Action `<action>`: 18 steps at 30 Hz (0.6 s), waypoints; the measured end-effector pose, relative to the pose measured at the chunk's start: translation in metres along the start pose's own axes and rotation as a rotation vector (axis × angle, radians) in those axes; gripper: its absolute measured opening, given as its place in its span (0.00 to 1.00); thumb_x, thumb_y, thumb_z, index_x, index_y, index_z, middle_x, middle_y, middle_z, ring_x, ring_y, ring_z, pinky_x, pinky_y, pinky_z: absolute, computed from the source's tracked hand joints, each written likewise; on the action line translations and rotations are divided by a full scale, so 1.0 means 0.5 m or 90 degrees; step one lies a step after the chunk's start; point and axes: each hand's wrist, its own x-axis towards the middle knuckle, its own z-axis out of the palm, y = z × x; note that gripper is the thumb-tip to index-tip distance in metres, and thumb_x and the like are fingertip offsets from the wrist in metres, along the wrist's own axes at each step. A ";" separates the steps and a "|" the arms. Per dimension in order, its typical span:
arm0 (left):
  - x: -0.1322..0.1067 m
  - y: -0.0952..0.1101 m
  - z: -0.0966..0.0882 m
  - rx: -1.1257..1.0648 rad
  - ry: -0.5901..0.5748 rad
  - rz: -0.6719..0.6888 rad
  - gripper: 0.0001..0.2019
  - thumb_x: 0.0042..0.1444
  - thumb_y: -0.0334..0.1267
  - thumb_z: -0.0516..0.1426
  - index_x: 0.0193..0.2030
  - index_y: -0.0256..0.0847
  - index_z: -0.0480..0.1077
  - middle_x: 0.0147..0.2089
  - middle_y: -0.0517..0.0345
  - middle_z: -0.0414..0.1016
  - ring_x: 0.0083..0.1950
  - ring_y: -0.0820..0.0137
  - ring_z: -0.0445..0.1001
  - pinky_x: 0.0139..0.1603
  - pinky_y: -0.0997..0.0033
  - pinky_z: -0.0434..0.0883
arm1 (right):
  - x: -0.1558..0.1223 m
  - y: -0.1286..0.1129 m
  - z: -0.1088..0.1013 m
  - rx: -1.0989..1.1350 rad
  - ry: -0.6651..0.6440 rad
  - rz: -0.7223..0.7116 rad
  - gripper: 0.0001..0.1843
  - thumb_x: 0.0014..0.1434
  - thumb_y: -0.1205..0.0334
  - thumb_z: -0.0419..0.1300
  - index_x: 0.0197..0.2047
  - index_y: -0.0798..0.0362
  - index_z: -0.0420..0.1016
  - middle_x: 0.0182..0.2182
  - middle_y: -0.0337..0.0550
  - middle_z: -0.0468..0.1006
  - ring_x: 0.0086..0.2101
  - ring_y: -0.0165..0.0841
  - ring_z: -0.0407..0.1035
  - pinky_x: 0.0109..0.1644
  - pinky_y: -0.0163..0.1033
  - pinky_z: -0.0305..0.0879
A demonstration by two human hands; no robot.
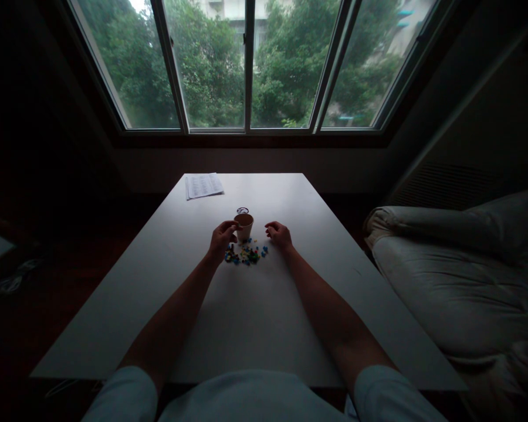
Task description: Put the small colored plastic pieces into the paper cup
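A paper cup (244, 232) stands upright on the white table (255, 328), its open top facing me. My left hand (222, 237) is closed at the cup's left side, fingertips at the rim and the thumb lower down. To the right of the cup, apart from it, my right hand (280, 234) is held just over the table with its fingers curled together. Whatever its fingertips may hold is too small to make out. Small multicoloured building bricks (249, 254) lie in a loose pile in front of the cup, between my hands. Some are blue, green, yellow and dark.
Behind the cup lies a small round dark-rimmed object (242, 210). Printed sheets of paper (204, 186) rest at the table's far left corner. A pale padded sofa (449, 275) stands to the right. Beyond the table is a wide window (246, 70).
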 end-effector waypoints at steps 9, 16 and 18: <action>-0.005 0.013 0.009 0.022 -0.046 0.006 0.20 0.53 0.44 0.60 0.50 0.35 0.74 0.51 0.45 0.79 0.20 0.82 0.64 0.19 0.76 0.65 | 0.005 0.009 0.003 -0.006 -0.002 -0.005 0.15 0.55 0.59 0.54 0.40 0.53 0.79 0.29 0.40 0.80 0.26 0.29 0.73 0.30 0.32 0.68; -0.006 0.015 0.011 0.013 -0.084 -0.006 0.22 0.53 0.43 0.60 0.54 0.36 0.73 0.57 0.44 0.76 0.19 0.84 0.63 0.18 0.77 0.64 | 0.005 0.011 0.003 -0.006 -0.004 -0.006 0.15 0.55 0.58 0.54 0.40 0.53 0.79 0.29 0.41 0.80 0.26 0.30 0.73 0.31 0.33 0.69; -0.006 0.013 0.011 0.014 -0.085 -0.013 0.23 0.53 0.42 0.60 0.55 0.37 0.73 0.58 0.44 0.75 0.19 0.84 0.64 0.19 0.77 0.64 | 0.003 0.008 0.002 -0.005 -0.003 -0.006 0.15 0.55 0.58 0.54 0.40 0.53 0.79 0.29 0.41 0.80 0.27 0.30 0.73 0.31 0.32 0.69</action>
